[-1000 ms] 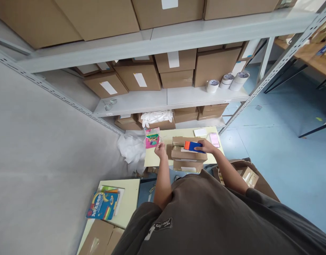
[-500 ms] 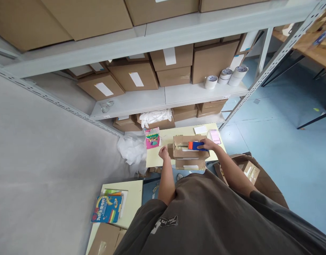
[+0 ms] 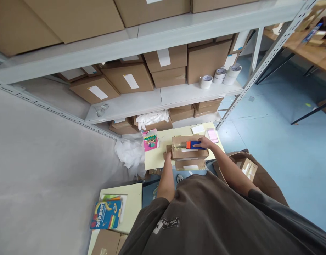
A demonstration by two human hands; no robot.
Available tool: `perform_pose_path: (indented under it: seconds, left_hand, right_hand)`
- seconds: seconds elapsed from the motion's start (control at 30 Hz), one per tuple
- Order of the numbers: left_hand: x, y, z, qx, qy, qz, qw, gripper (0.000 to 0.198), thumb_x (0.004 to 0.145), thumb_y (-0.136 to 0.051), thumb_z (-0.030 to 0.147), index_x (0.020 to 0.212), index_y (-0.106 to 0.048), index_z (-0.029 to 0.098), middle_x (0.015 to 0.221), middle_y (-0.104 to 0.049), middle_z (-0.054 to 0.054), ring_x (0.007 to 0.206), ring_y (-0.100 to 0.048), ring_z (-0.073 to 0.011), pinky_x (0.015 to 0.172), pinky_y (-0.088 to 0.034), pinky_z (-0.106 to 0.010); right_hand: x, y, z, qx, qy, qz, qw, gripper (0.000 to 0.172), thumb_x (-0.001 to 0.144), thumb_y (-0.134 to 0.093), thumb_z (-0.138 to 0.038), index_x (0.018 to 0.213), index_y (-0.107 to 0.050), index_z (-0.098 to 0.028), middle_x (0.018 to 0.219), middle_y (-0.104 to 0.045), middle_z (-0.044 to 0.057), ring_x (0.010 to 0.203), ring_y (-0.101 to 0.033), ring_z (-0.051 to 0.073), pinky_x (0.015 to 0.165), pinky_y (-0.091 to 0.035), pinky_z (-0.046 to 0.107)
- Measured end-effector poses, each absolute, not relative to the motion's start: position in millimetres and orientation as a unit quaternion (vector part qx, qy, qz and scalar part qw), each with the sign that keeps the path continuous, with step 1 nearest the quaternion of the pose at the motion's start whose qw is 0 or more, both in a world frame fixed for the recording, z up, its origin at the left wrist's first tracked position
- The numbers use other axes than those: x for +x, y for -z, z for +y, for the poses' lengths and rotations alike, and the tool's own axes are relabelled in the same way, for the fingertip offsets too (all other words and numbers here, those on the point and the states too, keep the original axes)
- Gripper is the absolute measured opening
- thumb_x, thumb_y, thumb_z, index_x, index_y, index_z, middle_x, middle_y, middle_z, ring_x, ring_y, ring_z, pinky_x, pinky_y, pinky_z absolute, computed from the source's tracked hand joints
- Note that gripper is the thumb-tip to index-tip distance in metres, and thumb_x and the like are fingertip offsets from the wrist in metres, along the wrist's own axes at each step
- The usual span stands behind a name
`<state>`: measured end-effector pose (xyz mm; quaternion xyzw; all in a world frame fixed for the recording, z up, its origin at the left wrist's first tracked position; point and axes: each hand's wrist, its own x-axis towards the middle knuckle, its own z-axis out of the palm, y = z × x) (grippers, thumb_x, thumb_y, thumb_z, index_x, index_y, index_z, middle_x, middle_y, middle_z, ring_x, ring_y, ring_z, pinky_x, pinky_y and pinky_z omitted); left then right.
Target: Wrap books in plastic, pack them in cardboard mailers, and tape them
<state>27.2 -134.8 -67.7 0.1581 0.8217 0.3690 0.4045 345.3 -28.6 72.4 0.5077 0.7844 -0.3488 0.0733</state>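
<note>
A cardboard box with yellowish tape and white labels sits on the pale yellow table. My right hand is closed on a blue block-shaped object with an orange end, held against the top of the box. What kind of thing it is, I cannot make out. At the box's left side, my left hand grips a side flap, its fingertips partly hidden. Another labelled flap hangs out toward my body.
A pink picture book, a white card and a pink pad lie around the box. Behind stands a metal shelf with cartons and tape rolls. An open carton is at right, books at lower left.
My left hand has come down onto the box's left flap from just beside it. The blue and orange object has shifted only slightly, and the whole view has turned a little.
</note>
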Motion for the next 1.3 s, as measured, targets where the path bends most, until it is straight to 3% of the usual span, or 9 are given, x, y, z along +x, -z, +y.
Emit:
perform_pose_path:
  seconds: [0.13,0.27,0.53,0.67,0.87,0.97,1.13,1.3]
  left_hand:
    - [26,57,-132,0.272,-0.33,0.837,0.341,0.035,0.097,-0.069,0.049,0.113,-0.076,0.019,0.123,-0.08,-0.018,0.128,-0.071,-0.0313,0.103,-0.055,-0.037]
    - [45,53,-119,0.388,-0.288,0.796,0.365,0.039,0.108,-0.052,0.047,0.115,-0.076,0.017,0.121,-0.081,-0.018,0.12,-0.074,-0.0299,0.1,-0.054,-0.036]
    - [56,49,-112,0.396,-0.221,0.826,0.335,0.044,0.112,-0.043,0.042,0.128,-0.074,0.014,0.126,-0.078,-0.023,0.121,-0.074,-0.0338,0.101,-0.054,-0.039]
    - [57,46,-112,0.397,-0.225,0.827,0.328,0.046,0.113,-0.043,0.042,0.135,-0.07,0.013,0.13,-0.076,-0.023,0.123,-0.073,-0.0345,0.103,-0.053,-0.041]
    - [59,43,-110,0.399,-0.24,0.829,0.31,0.049,0.11,-0.05,0.053,0.132,-0.072,0.015,0.13,-0.076,-0.022,0.122,-0.073,-0.0338,0.105,-0.053,-0.04]
    - [58,42,-108,0.403,-0.23,0.831,0.306,0.049,0.11,-0.048,0.054,0.131,-0.072,0.016,0.132,-0.075,-0.022,0.125,-0.071,-0.034,0.107,-0.052,-0.04]
    - [57,41,-109,0.41,-0.219,0.83,0.308,0.05,0.111,-0.043,0.056,0.129,-0.071,0.019,0.129,-0.077,-0.019,0.129,-0.069,-0.0321,0.108,-0.051,-0.039]
    - [56,37,-110,0.416,-0.215,0.832,0.297,0.047,0.11,-0.045,0.057,0.123,-0.073,0.022,0.125,-0.079,-0.016,0.129,-0.069,-0.0294,0.11,-0.051,-0.037]
  right_hand:
    - [343,-69,-27,0.517,0.331,0.786,0.073,0.071,0.085,-0.066,-0.088,0.097,-0.083,-0.021,0.1,-0.081,0.015,0.094,-0.073,0.03,0.077,-0.049,0.032]
    - [335,-66,-25,0.526,0.309,0.788,0.078,0.072,0.086,-0.066,-0.088,0.098,-0.085,-0.02,0.106,-0.081,0.017,0.103,-0.073,0.033,0.082,-0.051,0.033]
    - [345,-87,-10,0.505,0.327,0.795,0.079,0.072,0.077,-0.078,-0.085,0.106,-0.087,-0.02,0.097,-0.082,0.016,0.093,-0.075,0.033,0.078,-0.051,0.034]
    - [416,-91,7,0.54,0.282,0.784,0.113,0.066,0.077,-0.08,-0.081,0.093,-0.086,-0.017,0.095,-0.082,0.019,0.093,-0.075,0.034,0.074,-0.048,0.034]
    - [543,-88,13,0.611,0.277,0.732,0.119,0.061,0.073,-0.084,-0.079,0.075,-0.08,-0.018,0.078,-0.078,0.017,0.082,-0.073,0.031,0.068,-0.044,0.034]
    - [550,-78,4,0.638,0.259,0.711,0.14,0.06,0.074,-0.086,-0.074,0.083,-0.083,-0.015,0.086,-0.08,0.021,0.087,-0.075,0.033,0.07,-0.047,0.034]
    - [474,-46,-22,0.693,0.256,0.662,0.129,0.07,0.083,-0.084,-0.065,0.124,-0.079,-0.009,0.116,-0.079,0.027,0.109,-0.076,0.036,0.084,-0.054,0.034]
    - [418,-13,-54,0.688,0.287,0.657,0.116,0.05,0.095,-0.074,-0.048,0.126,-0.078,-0.009,0.123,-0.077,0.029,0.119,-0.074,0.037,0.093,-0.054,0.037]
